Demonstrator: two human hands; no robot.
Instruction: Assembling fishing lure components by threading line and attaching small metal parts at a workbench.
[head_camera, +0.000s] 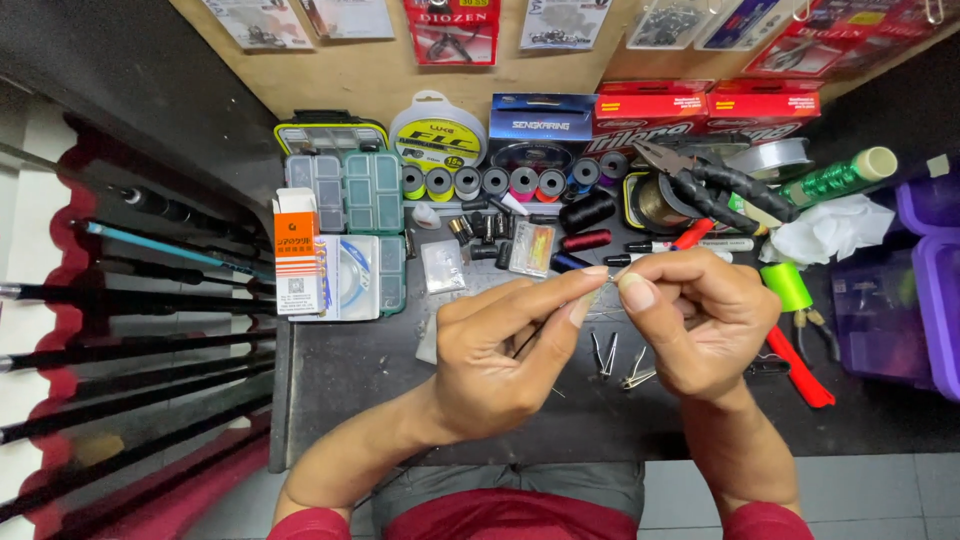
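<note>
Along the back of the black table stand a dark blue box (541, 128) and two red boxes (650, 110) (762, 106) side by side, just right of a round line spool with a white and yellow label (439, 133). At the left, an upright orange and white carton (297, 255) leans by a clear packet with blue stripes (350, 278). Blister cards, white (258, 20) and red (451, 30), hang on the wooden board above.

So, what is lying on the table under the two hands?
Under the left hand and right hand, the dark table shows small metal clips, a red tool and a clear bag. Anything directly beneath the palms is covered.
</note>
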